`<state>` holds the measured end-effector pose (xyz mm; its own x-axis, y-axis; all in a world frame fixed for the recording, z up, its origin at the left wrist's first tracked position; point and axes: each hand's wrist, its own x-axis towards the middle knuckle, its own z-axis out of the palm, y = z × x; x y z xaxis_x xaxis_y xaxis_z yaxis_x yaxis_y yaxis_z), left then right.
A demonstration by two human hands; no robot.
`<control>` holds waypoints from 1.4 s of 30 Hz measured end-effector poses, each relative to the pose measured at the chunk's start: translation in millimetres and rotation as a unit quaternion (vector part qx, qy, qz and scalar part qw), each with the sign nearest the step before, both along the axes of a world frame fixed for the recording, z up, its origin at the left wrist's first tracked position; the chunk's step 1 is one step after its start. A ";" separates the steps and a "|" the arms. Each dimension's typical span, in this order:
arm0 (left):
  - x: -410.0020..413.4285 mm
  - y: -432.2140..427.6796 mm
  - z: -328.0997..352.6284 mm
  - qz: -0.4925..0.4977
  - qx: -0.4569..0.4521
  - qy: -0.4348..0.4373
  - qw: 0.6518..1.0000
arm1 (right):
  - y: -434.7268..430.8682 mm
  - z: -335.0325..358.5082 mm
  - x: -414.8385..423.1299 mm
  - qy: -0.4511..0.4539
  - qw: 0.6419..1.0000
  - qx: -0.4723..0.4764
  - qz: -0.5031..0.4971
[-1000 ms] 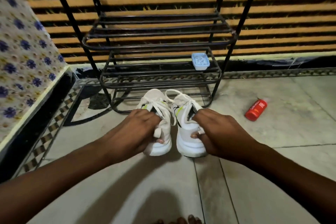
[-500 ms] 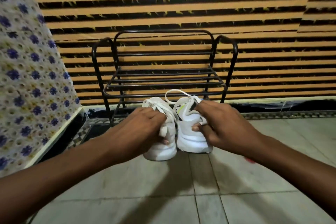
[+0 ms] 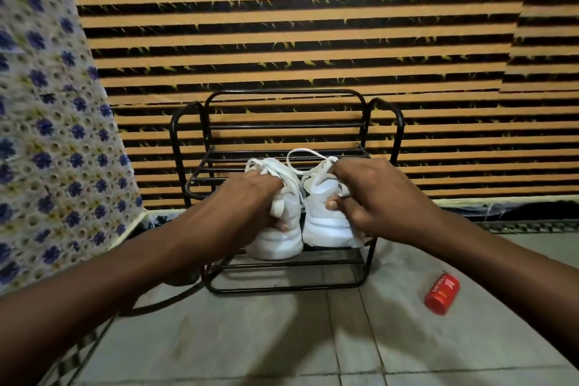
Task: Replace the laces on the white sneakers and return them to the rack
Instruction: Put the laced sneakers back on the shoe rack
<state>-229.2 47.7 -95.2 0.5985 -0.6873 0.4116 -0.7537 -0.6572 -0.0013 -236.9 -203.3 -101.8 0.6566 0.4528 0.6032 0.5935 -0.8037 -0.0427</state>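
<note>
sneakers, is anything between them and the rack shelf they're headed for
Nothing visible does. The left hand and right hand hold the sneakers at the rack; its shelf bars in view are bare, the part behind the shoes hidden.

Floor (image 3: 282,338): pale tiles with dark joints are seen; a patterned border strip is laid along the foot of the wall.
Rack (image 3: 282,91): a black metal frame with shelves of parallel rails is stood on the floor, close to the striped wall.
On the floor: a red can (image 3: 441,293) is laid on its side, to the right of the rack and apart from it.
At the rack: the left sneaker (image 3: 279,238) and the right sneaker (image 3: 326,226) are seen side by side, heels outward; whether they are set on the rails cannot be told.
</note>
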 end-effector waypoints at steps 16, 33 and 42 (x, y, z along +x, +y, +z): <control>172.4 -28.8 -18.8 0.081 0.045 -0.030 0.995 | -6.9 -27.0 161.3 0.013 0.992 -0.099 -0.076; 226.1 -32.6 -31.1 0.124 -0.036 0.059 0.990 | -10.3 -33.7 225.1 0.044 0.996 -0.016 -0.074; 203.2 -35.1 -33.6 0.129 -0.062 0.030 0.989 | -2.2 -42.2 189.2 0.005 0.991 0.004 -0.137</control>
